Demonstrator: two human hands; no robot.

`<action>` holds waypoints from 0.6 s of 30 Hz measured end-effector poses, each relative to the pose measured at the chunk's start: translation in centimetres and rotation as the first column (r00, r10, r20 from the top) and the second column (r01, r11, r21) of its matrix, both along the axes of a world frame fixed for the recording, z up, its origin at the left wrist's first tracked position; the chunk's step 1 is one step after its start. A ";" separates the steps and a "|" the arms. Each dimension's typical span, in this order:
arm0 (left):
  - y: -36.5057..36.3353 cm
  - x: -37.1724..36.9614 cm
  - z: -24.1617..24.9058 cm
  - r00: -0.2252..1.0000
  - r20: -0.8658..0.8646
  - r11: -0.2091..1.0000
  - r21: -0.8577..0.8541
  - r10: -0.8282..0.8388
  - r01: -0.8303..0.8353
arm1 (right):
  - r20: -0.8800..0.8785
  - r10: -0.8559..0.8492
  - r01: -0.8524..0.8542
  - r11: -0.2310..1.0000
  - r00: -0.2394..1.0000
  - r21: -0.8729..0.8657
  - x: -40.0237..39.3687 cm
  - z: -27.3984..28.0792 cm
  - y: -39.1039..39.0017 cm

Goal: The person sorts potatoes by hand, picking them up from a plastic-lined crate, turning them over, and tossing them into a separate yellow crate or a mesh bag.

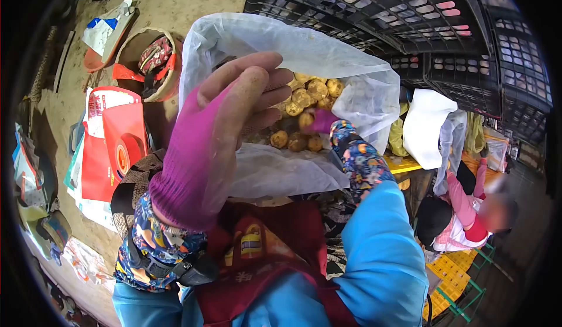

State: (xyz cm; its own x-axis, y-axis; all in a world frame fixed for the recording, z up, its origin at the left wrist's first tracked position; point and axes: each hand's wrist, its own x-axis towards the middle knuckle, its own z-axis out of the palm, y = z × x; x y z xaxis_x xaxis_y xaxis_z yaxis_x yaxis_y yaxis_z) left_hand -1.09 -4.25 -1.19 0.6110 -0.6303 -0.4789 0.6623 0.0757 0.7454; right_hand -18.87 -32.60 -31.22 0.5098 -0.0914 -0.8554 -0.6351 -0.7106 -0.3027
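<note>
My left hand, in a purple knit glove with tan fingers, is raised in front of a crate lined with clear plastic. Its fingers are stretched out and nothing shows in them. Inside the liner lie several round, yellow-brown, soil-marked pieces of produce, perhaps potatoes. Reaching in from the right, my right hand, also purple-gloved, appears closed on one round piece; its fingertips are partly hidden. A few more pieces sit just below that hand. My left hand covers part of the liner.
Black slatted crates are stacked behind and to the right. On the left stand a bucket with a patterned bag in it and red packaging with a tape roll. Another person is at the right, near yellow crates.
</note>
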 end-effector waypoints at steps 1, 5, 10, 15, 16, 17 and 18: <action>0.0 -0.2 -0.1 1.000 -0.005 1.000 0.006 -0.003 0.003 | -0.033 -0.381 0.377 0.893 0.924 0.247 0.3 1.0 0.3; -0.2 -1.1 -1.8 1.000 -0.006 0.999 0.048 0.025 -0.025 | 0.014 -0.669 0.457 0.523 0.743 0.720 4.4 13.2 3.6; -1.6 -3.6 -3.0 0.999 -0.052 0.997 0.076 0.014 -0.010 | 0.505 -0.602 0.036 0.663 0.619 0.747 6.0 21.7 7.7; -1.8 -4.7 -5.6 0.972 0.234 0.999 -0.035 -0.003 0.011 | 0.404 -0.632 0.313 0.722 0.661 0.617 6.2 22.2 8.7; -1.4 -4.4 -4.3 0.989 0.141 0.999 -0.032 -0.034 0.039 | 0.328 -0.660 0.383 0.695 0.676 0.609 6.2 20.7 7.5; -1.3 -4.1 -2.9 1.000 0.002 1.000 -0.002 -0.015 0.015 | 0.246 -0.686 0.452 0.665 0.685 0.594 6.1 18.8 6.2; -1.1 -3.9 -2.3 1.000 0.012 1.000 0.019 -0.023 0.022 | 0.165 -0.709 0.518 0.634 0.686 0.574 5.9 16.2 4.5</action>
State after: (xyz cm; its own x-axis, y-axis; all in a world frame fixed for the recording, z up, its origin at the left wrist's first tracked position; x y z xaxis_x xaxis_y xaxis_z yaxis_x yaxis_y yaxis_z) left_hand -4.96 -5.31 -3.46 0.6027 -0.6346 -0.4837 0.6545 0.0465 0.7546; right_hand -13.01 -28.08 -14.98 0.7401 -0.1557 -0.6542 -0.6484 0.0929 -0.7556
